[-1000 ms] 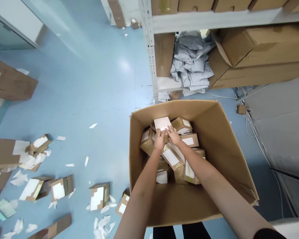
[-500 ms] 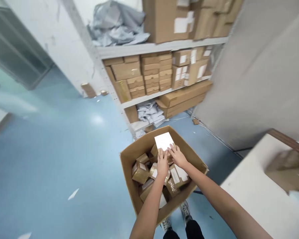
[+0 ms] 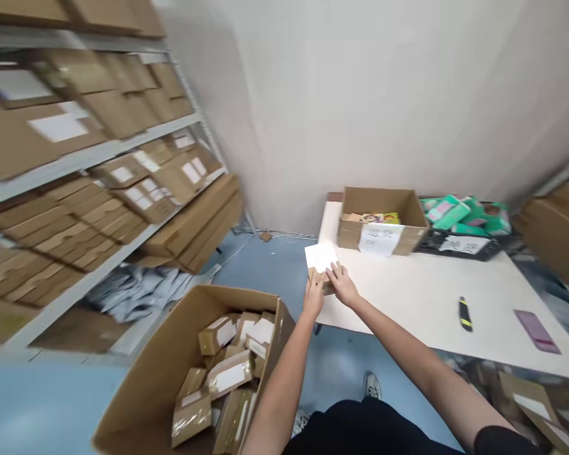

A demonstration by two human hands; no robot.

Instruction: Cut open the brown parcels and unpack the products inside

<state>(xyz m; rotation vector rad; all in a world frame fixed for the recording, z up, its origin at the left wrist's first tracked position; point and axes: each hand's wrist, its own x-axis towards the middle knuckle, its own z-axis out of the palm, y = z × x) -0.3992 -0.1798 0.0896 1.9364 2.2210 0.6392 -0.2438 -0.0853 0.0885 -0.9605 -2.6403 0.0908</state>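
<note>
Both hands grip a small cardboard box (image 3: 320, 258) with a large white label on its upper face. My left hand (image 3: 313, 294) has its fingers on the box's near left side. My right hand (image 3: 343, 285) holds its near right corner. The box is held up at the left end of a white table (image 3: 389, 297); whether it touches the table I cannot tell. Below and left of my arms stands a large open carton (image 3: 146, 373), with several taped, labelled parcels (image 3: 230, 376) inside.
Shelves (image 3: 92, 161) full of cardboard boxes line the left. On the table are an open carton (image 3: 415, 218) with a paper sign, a black crate (image 3: 474, 246) of green packets, a black-and-yellow cutter (image 3: 464, 314) and a purple phone-like slab (image 3: 537, 330). More boxes (image 3: 526, 395) lie lower right.
My view has turned right, from the shelves toward the table. Both hands have carried the labelled box from above the large carton to the table's left end.
</note>
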